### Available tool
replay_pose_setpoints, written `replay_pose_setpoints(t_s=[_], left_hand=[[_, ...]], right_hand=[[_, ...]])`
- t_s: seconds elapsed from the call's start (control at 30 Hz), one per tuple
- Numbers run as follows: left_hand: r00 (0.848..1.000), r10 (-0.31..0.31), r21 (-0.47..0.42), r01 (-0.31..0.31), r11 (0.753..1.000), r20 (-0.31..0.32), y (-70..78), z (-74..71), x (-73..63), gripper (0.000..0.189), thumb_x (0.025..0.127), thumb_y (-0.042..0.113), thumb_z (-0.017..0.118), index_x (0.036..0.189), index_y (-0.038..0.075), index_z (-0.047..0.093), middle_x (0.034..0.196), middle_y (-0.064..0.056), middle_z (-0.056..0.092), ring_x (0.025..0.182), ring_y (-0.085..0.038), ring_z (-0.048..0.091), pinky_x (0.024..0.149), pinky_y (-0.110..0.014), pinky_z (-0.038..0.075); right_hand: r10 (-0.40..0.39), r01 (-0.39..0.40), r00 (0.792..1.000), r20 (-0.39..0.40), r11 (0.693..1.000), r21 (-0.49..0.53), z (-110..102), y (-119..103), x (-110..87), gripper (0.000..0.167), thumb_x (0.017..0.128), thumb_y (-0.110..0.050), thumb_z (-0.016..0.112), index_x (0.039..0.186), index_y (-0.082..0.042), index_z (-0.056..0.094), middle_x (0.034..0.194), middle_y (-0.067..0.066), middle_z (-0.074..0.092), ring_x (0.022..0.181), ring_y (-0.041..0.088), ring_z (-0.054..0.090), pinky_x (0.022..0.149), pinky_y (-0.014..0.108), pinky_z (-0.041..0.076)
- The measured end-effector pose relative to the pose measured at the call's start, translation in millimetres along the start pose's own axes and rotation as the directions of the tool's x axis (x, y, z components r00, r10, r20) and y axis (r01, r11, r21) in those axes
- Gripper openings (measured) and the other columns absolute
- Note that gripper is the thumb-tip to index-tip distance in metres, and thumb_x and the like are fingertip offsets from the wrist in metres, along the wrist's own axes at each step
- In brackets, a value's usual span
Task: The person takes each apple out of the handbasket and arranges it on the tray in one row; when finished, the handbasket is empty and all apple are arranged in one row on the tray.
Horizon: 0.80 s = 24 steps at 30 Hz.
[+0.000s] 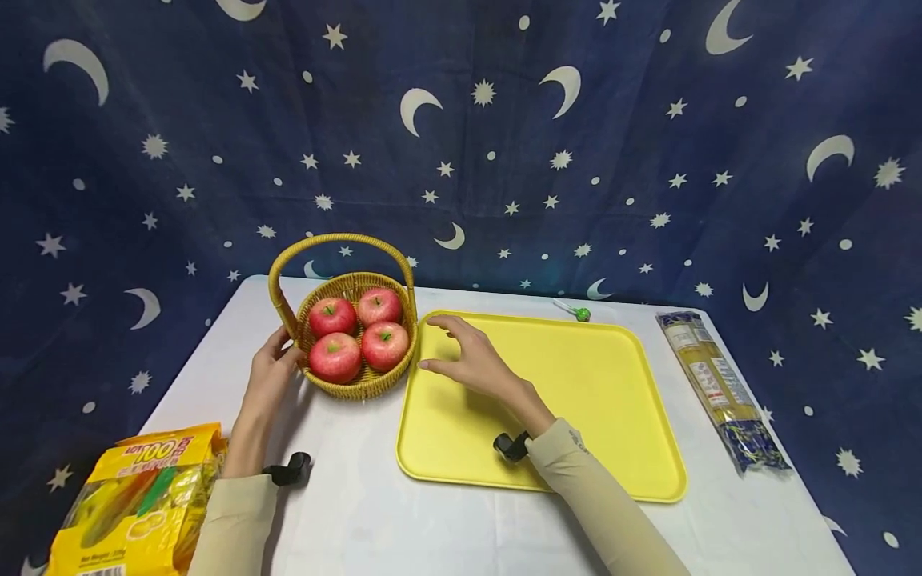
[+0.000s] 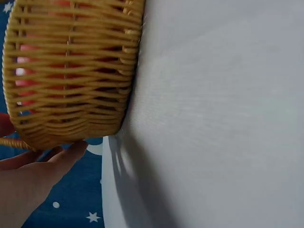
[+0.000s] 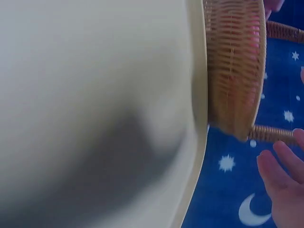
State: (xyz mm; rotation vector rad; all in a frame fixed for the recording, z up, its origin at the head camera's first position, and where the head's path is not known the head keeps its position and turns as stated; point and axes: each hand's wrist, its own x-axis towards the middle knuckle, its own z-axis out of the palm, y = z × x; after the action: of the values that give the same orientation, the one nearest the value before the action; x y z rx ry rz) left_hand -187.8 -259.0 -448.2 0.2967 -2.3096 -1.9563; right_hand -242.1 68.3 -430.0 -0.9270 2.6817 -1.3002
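A round wicker basket (image 1: pixel 360 390) with a tall arched handle stands on the table, left of centre. Several red apples (image 1: pixel 334 358) lie inside it. My left hand (image 1: pixel 268 372) holds the basket's left side where the handle meets the rim; in the left wrist view its fingers (image 2: pixel 66 156) lie along the wicker wall, the thumb on the handle's other side. On the basket's right, my right hand (image 1: pixel 479 360) hovers above the yellow tray (image 1: pixel 562 400), thumb and fingers spread apart. Nothing is in it, and in the right wrist view its fingertips are close to the handle's base.
A yellow snack bag (image 1: pixel 130 504) lies at the front left, beside the left forearm. Past the tray's back edge is a green lollipop (image 1: pixel 582 314). A long clear packet (image 1: pixel 720 388) of pale yellow sticks lies to the right. Behind hangs a blue moon-and-star cloth (image 1: pixel 490 184).
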Motion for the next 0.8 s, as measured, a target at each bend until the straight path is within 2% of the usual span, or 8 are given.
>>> replay_pose_setpoints(t_s=[0.13,0.23,0.47,0.57,0.67,0.8], left_hand=[[0.999,-0.031,-0.108,0.031,0.994,0.008,-3.6,-3.5,5.8,0.063,0.104,0.006,0.045,0.164,0.007,0.024,0.168,-0.016,0.027,0.139,-0.021,0.041,0.095,-0.008,0.041],[0.999,-0.043,-0.151,0.047,0.987,0.028,-7.0,-6.2,7.3,0.065,0.104,0.003,0.044,0.165,0.007,0.021,0.169,-0.015,0.025,0.137,-0.016,0.041,0.096,-0.009,0.041],[0.998,-0.009,-0.216,0.023,0.976,0.062,-15.1,-9.8,8.4,0.067,0.104,0.000,0.045,0.165,0.006,0.018,0.170,-0.019,0.021,0.128,-0.010,0.046,0.093,-0.006,0.046],[0.997,-0.044,-0.222,0.057,0.973,0.062,-16.2,-8.8,9.0,0.067,0.104,0.002,0.045,0.165,0.009,0.018,0.171,-0.016,0.020,0.130,-0.010,0.045,0.093,-0.006,0.047],[0.995,-0.080,-0.223,0.091,0.971,0.059,-16.0,-7.1,10.1,0.068,0.104,0.002,0.045,0.166,0.011,0.017,0.172,-0.012,0.019,0.132,-0.011,0.044,0.092,-0.006,0.047],[0.994,-0.092,-0.219,0.102,0.970,0.053,-13.0,-8.0,12.6,0.069,0.103,0.002,0.045,0.166,0.013,0.018,0.172,-0.011,0.020,0.134,-0.012,0.043,0.091,-0.006,0.048]], right_hand=[[-0.073,0.073,0.997,0.032,0.997,0.022,12.9,-4.9,13.3,0.067,0.086,-0.028,0.085,0.143,-0.005,0.056,0.144,0.008,0.059,0.134,0.029,0.056,0.111,0.044,0.049],[-0.100,0.098,0.994,0.044,0.994,0.042,20.3,-7.2,21.6,0.065,0.086,-0.024,0.085,0.142,-0.006,0.058,0.143,0.008,0.060,0.133,0.030,0.057,0.111,0.042,0.049],[-0.146,0.146,0.983,0.111,0.989,0.001,31.5,-15.8,39.9,0.063,0.086,-0.021,0.085,0.141,-0.007,0.058,0.141,0.010,0.060,0.130,0.027,0.056,0.114,0.041,0.046],[-0.142,0.152,0.978,0.150,0.987,-0.058,35.6,-18.6,46.3,0.062,0.087,-0.021,0.083,0.142,-0.009,0.057,0.141,0.008,0.059,0.129,0.025,0.054,0.113,0.042,0.045],[-0.102,0.139,0.973,0.207,0.975,-0.173,39.8,-22.4,52.2,0.063,0.088,-0.023,0.081,0.145,-0.013,0.056,0.144,0.007,0.057,0.132,0.024,0.052,0.112,0.043,0.045],[-0.031,0.129,0.966,0.256,0.918,-0.374,44.8,-31.4,59.6,0.067,0.090,-0.031,0.080,0.148,-0.013,0.051,0.143,0.010,0.056,0.129,0.027,0.054,0.108,0.043,0.050]])
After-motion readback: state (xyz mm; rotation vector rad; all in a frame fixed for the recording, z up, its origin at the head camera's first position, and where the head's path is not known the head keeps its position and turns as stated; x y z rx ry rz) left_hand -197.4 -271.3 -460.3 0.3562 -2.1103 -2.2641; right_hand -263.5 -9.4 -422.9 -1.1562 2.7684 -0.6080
